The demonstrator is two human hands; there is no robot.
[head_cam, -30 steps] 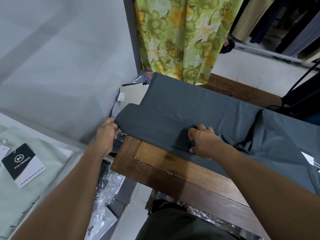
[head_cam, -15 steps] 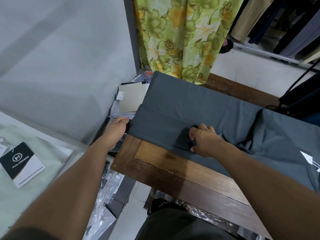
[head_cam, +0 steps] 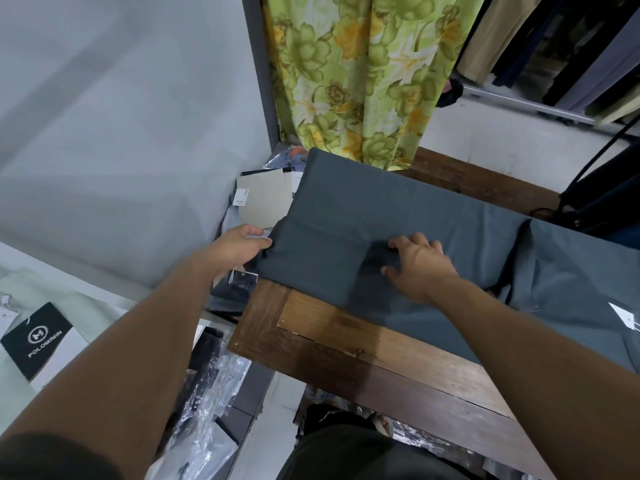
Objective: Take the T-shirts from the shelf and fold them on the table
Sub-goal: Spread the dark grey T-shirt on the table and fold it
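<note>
A dark grey T-shirt (head_cam: pixel 398 216) lies spread across the wooden table (head_cam: pixel 349 344), its near-left part folded over. My left hand (head_cam: pixel 239 249) pinches the folded left edge of the shirt just past the table's corner. Flat on the fold near the middle, my right hand (head_cam: pixel 420 265) presses the cloth down with spread fingers. A white tag (head_cam: pixel 625 315) shows on the shirt at the far right.
A pale green shirt with a black hang tag (head_cam: pixel 36 339) lies on the shelf at the left. Cardboard sheets (head_cam: pixel 265 199) and plastic-wrapped garments (head_cam: pixel 204 403) fill the gap beside the table. A floral curtain (head_cam: pixel 360 71) hangs behind; a clothes rack (head_cam: pixel 554 46) stands far right.
My left hand has carried the shirt's left edge rightward over the table, narrowing the overhanging part. My right hand stayed pressing the same spot.
</note>
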